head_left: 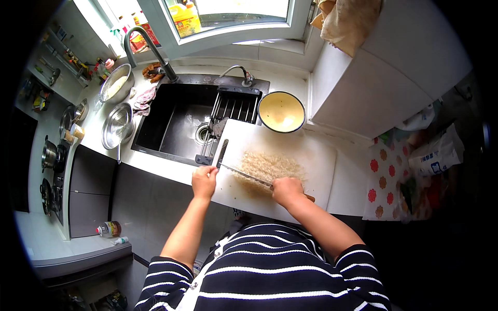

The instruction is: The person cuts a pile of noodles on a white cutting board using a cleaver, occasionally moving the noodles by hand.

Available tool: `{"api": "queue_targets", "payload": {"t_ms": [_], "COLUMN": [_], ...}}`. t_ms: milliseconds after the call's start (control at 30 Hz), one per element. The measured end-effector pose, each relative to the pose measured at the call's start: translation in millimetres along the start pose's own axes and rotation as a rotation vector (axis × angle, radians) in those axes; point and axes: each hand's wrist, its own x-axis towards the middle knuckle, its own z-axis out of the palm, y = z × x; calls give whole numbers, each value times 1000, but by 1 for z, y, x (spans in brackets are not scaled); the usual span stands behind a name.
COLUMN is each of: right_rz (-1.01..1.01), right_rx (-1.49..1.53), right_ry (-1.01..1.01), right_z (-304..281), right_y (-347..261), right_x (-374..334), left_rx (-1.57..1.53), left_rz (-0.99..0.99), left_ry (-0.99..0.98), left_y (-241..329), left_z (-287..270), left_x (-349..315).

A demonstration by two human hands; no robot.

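Observation:
My right hand (288, 191) is closed round the handle of a long kitchen knife (245, 175), and the wooden handle's end sticks out behind it. The blade lies across a pale, finely chopped heap (272, 167) on a white cutting board (320, 165). At the board's left edge my left hand (204, 181) is closed, its fingers beside the knife's tip and the board's handle slot. Whether those fingers pinch the tip or the board cannot be made out. Just beyond the board stands a yellow-lined bowl (281, 111) with a dark rim and a few specks inside.
Left of the board is a dark sink (174, 122) with a rack (236, 106) across it and a tall faucet (150, 49). Metal bowls (118, 124) stand on the left counter. To the right lie a flowered cloth (383, 179) and a white plastic bag (437, 150).

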Motion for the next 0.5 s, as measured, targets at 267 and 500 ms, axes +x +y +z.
{"api": "queue_targets", "payload": {"t_ms": [267, 500], "right_rz": [21, 82], "right_rx": [-18, -14], "right_ry": [2, -20], "right_z": [5, -16], "right_y": [10, 0], "right_x": [2, -3], "left_rx": [128, 89], "left_rz": [-174, -273], "left_ry": [-74, -164], "left_y": [3, 8], "left_z": [48, 58], "left_x": [-25, -17]}}
